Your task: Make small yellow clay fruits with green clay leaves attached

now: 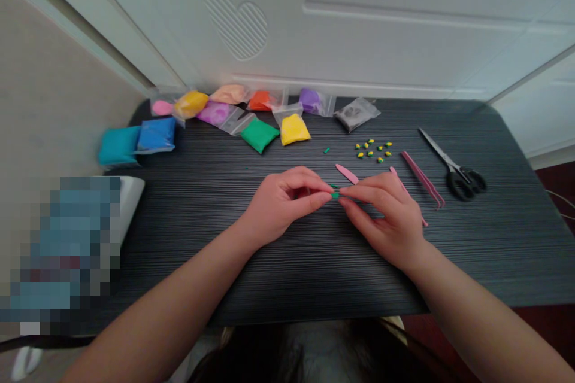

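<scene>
My left hand (287,198) and my right hand (386,215) meet above the middle of the dark table (314,263). Both pinch a tiny piece of green clay (335,194) between their fingertips. A pink modelling tool (347,173) lies just behind the fingertips. A second pink tool (402,184) passes under my right hand. Several small yellow-and-green clay pieces (372,151) sit in a cluster behind my right hand. One green crumb (327,150) lies apart from them.
Bags of coloured clay line the back: blue (156,134), teal (117,145), green (259,134), yellow (294,128), orange (260,100), purple (309,100), grey (356,112). Pink tweezers (422,178) and black scissors (453,166) lie at the right. A white panel rises behind the table.
</scene>
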Available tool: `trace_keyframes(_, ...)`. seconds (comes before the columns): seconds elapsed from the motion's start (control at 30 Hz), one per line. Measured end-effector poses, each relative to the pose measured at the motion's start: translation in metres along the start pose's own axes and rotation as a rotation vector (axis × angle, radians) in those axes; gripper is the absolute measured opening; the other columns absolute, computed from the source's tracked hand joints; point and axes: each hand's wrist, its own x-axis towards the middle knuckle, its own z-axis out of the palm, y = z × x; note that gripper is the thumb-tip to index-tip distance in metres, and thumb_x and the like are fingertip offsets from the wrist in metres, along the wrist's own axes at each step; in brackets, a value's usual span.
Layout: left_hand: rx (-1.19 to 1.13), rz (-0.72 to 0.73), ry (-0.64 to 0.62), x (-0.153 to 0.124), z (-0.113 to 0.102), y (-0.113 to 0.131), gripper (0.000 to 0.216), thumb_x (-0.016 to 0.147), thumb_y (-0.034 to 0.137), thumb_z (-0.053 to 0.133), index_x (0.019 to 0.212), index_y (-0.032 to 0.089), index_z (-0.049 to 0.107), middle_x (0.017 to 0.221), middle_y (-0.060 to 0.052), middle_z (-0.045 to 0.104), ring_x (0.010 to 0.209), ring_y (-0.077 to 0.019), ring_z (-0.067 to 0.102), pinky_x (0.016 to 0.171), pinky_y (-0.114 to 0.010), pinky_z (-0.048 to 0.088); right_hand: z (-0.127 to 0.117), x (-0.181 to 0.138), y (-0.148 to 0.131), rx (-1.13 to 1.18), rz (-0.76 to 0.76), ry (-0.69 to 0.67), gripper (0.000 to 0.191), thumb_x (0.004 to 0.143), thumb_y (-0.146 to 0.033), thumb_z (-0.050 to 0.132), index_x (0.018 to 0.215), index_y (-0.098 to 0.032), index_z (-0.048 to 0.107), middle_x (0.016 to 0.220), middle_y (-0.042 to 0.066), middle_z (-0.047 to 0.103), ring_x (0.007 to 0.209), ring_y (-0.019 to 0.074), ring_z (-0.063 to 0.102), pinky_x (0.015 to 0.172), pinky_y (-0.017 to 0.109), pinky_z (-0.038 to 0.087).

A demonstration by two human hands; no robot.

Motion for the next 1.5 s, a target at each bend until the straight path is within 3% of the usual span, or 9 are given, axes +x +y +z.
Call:
trace_keyframes(0.3, 0.041, -0.001, -0.069, 0.0, -0.001, 0.002, 0.013, 0.075, 0.029, 0.061, 0.082, 0.021, 0.068, 0.083, -0.002, 0.062, 0.074, -0.0127, 0.056, 0.065, -0.023, 0.041, -0.001, 0.0, 0.002, -0.05, -0.082, -0.011, 0.019, 0.074, -0.015, 0.061, 0.091, -0.025, 0.061, 0.08, 0.0, 0.062, 0.073, 0.0131, 0.056, 0.074, 0.033, 0.04)
trace_keyframes(0.5, 0.492, -0.033, 0.124, 0.01, -0.027, -0.006, 0.024, 0.074, 0.037, 0.059, 0.088, 0.019, 0.067, 0.084, -0.003, 0.062, 0.07, -0.0138, 0.053, 0.061, -0.025, 0.038, -0.003, 0.003, -0.003, 0.018, 0.066, -0.019, 0.013, 0.075, -0.016, 0.058, 0.086, -0.022, 0.06, 0.082, 0.001, 0.063, 0.08, 0.014, 0.058, 0.079, 0.033, 0.041)
trace_keyframes(0.67, 0.673, -0.09, -0.094, 0.011, -0.034, -0.011, 0.023, 0.077, 0.035, 0.055, 0.091, 0.019, 0.065, 0.087, -0.001, 0.062, 0.077, -0.0148, 0.055, 0.069, -0.026, 0.04, -0.002, 0.003, -0.002, 0.086, 0.092, -0.051, 0.011, 0.075, -0.016, 0.057, 0.085, -0.021, 0.06, 0.081, 0.001, 0.063, 0.081, 0.0146, 0.058, 0.076, 0.032, 0.044)
trace_keyframes(0.9, 0.77, 0.027, -0.178, 0.012, -0.027, -0.016, 0.022, 0.08, 0.03, 0.052, 0.094, 0.02, 0.065, 0.093, -0.003, 0.061, 0.09, -0.0174, 0.053, 0.082, -0.03, 0.039, -0.002, 0.004, -0.003, 0.136, 0.128, -0.098, 0.012, 0.075, -0.015, 0.057, 0.085, -0.021, 0.059, 0.082, 0.001, 0.063, 0.081, 0.0147, 0.057, 0.079, 0.034, 0.043)
trace_keyframes(1.0, 0.711, 0.026, -0.172, 0.012, -0.026, -0.015, 0.019, 0.081, 0.028, 0.051, 0.09, 0.02, 0.066, 0.09, -0.002, 0.062, 0.09, -0.017, 0.053, 0.082, -0.029, 0.038, -0.002, 0.004, -0.003, 0.151, 0.14, -0.109, 0.011, 0.076, -0.016, 0.057, 0.085, -0.021, 0.059, 0.081, 0.001, 0.062, 0.081, 0.0147, 0.056, 0.078, 0.033, 0.043)
trace_keyframes(1.27, 0.182, -0.113, -0.222, 0.006, -0.022, 0.001, 0.021, 0.075, 0.032, 0.06, 0.09, 0.018, 0.066, 0.084, -0.001, 0.063, 0.076, -0.0129, 0.056, 0.068, -0.023, 0.041, -0.004, 0.005, -0.007, 0.338, 0.241, -0.189, 0.009, 0.076, -0.017, 0.057, 0.084, -0.02, 0.058, 0.078, -0.001, 0.058, 0.071, 0.0113, 0.053, 0.071, 0.029, 0.043)
trace_keyframes(1.5, 0.014, -0.114, -0.236, 0.004, -0.019, 0.004, 0.014, 0.073, 0.025, 0.063, 0.085, 0.018, 0.067, 0.082, -0.001, 0.064, 0.077, -0.0129, 0.057, 0.07, -0.023, 0.042, -0.003, 0.006, -0.009, 0.422, 0.26, -0.267, 0.01, 0.077, -0.017, 0.056, 0.086, -0.021, 0.058, 0.078, -0.001, 0.059, 0.075, 0.0115, 0.054, 0.07, 0.028, 0.043)
